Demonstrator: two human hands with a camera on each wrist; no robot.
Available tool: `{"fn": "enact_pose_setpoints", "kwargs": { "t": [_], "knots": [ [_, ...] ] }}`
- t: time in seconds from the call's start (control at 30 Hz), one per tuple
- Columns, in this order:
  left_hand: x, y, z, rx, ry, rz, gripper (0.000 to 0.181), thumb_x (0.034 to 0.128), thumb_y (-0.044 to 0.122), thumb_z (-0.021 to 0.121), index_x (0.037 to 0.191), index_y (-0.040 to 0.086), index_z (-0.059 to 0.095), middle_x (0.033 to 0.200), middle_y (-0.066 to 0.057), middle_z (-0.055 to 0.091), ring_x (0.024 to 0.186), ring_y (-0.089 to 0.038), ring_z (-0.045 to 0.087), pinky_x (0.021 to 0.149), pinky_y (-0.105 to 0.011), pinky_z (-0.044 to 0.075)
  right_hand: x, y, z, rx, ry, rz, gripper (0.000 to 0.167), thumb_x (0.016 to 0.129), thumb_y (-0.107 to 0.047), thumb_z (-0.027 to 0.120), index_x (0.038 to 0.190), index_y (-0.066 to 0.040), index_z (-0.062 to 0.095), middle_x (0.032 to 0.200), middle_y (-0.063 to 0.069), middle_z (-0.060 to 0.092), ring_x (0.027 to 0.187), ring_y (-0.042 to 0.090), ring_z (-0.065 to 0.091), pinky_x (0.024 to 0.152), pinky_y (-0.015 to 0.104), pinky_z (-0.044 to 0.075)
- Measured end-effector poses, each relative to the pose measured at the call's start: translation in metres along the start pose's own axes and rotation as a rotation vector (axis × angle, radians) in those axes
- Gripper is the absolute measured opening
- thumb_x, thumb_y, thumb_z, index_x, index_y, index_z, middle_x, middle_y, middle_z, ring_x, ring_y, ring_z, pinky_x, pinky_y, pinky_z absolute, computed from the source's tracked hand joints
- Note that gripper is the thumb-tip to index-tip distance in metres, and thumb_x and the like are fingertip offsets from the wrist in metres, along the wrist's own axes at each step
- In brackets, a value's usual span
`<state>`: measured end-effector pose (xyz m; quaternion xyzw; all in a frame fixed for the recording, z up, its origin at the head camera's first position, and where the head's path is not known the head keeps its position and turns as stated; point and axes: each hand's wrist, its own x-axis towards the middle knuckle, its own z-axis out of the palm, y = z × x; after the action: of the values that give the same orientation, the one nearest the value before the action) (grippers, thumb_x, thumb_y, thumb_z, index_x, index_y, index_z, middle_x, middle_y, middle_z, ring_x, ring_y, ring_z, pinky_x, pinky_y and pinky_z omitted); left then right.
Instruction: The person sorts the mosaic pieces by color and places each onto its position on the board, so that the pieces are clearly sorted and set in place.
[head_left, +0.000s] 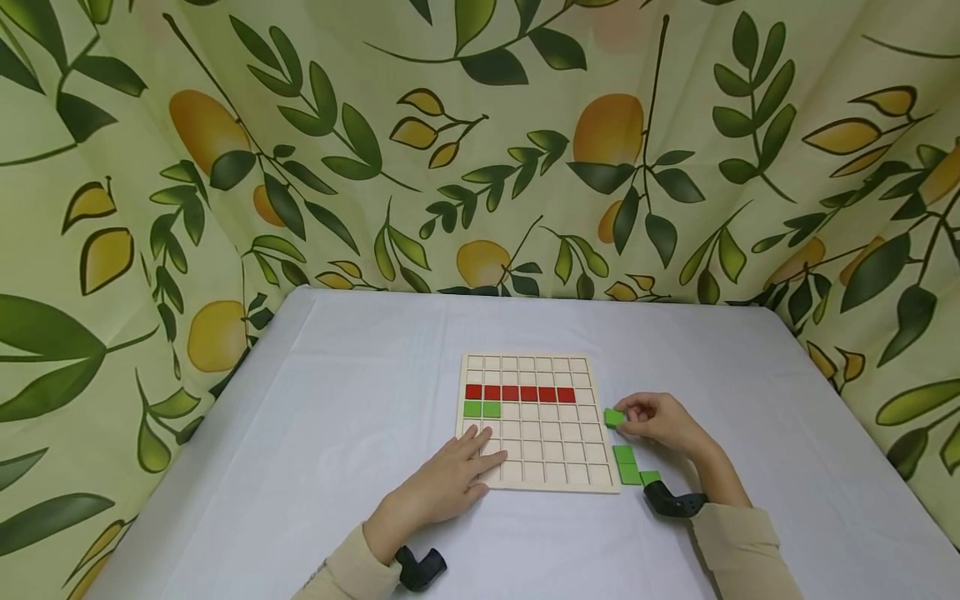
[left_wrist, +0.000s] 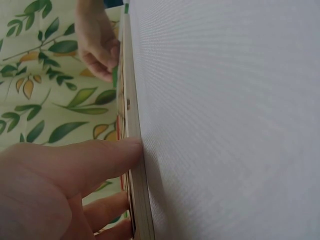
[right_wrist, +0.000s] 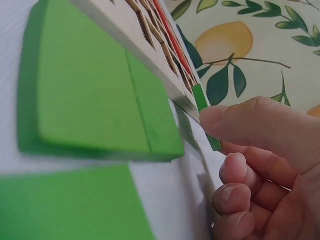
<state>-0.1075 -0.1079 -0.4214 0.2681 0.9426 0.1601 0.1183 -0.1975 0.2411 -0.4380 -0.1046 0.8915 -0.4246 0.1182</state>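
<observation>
Currently, the held green tile (head_left: 611, 419) is just beside the right edge of the gridded board (head_left: 546, 451), pinched between thumb and forefinger of the right hand (head_left: 663, 421); whether it touches the cloth cannot be told. Done so far: six red tiles (head_left: 510, 393) in the third row from the far side, last cell on the right bare; two placed green tiles (head_left: 482, 409) starting the row below at its left. Left to do, in my judgement: continue the green row with the held piece, the touching green pair (head_left: 626, 464) and the single loose tile (head_left: 649, 477), all right of the board. Left hand (head_left: 450, 473) lies spread, fingers extended on the board's near left corner, covering some cells. The black wrist device (head_left: 675, 502) partly hides the single tile; more may lie behind it. Left wrist view: board edge-on, cells unreadable. Right wrist view: nearest green piece cut off, blurred
</observation>
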Motion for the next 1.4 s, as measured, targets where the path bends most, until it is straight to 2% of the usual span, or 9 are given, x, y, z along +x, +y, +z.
{"fn": "enact_pose_setpoints", "kwargs": {
  "t": [0.23, 0.53, 0.9, 1.4],
  "knots": [
    [0.0, 0.0, 0.001, -0.007, 0.002, -0.001, 0.047, 0.0964, 0.022, 0.055, 0.143, 0.024, 0.048, 0.159, -0.011, 0.032, 0.15, -0.032, 0.026, 0.119, -0.052, 0.03, 0.005, -0.006, 0.001, 0.011, 0.02, 0.012, 0.036, 0.08, -0.009, 0.075, 0.109, 0.009, 0.064, 0.074, 0.001, 0.05, 0.063, 0.005, 0.043, 0.051, 0.018, 0.037],
    [0.0, 0.0, 0.0, 0.009, 0.001, -0.002, 0.047, 0.0964, 0.022, 0.055, 0.143, 0.024, 0.048, 0.159, -0.01, 0.032, 0.15, -0.032, 0.027, 0.12, -0.051, 0.03, 0.011, -0.015, 0.006, -0.033, 0.047, -0.025, 0.032, 0.078, -0.008, 0.075, 0.104, 0.008, 0.065, 0.073, 0.001, 0.05, 0.066, 0.006, 0.043, 0.055, 0.018, 0.036],
    [0.001, 0.0, 0.001, -0.003, 0.004, -0.014, 0.047, 0.096, 0.023, 0.055, 0.143, 0.025, 0.048, 0.159, -0.01, 0.032, 0.15, -0.032, 0.027, 0.12, -0.051, 0.029, 0.015, -0.023, 0.015, -0.02, 0.021, -0.077, 0.03, 0.078, -0.007, 0.074, 0.103, 0.008, 0.066, 0.072, 0.001, 0.049, 0.065, 0.006, 0.043, 0.055, 0.017, 0.036],
    [0.0, 0.001, 0.0, 0.003, 0.006, -0.007, 0.047, 0.0961, 0.023, 0.056, 0.143, 0.024, 0.048, 0.159, -0.01, 0.033, 0.149, -0.032, 0.027, 0.12, -0.051, 0.03, 0.019, -0.037, 0.029, 0.014, 0.003, -0.106, 0.032, 0.078, -0.007, 0.076, 0.104, 0.007, 0.066, 0.072, 0.001, 0.051, 0.065, 0.006, 0.043, 0.055, 0.016, 0.036]
  ]
}}
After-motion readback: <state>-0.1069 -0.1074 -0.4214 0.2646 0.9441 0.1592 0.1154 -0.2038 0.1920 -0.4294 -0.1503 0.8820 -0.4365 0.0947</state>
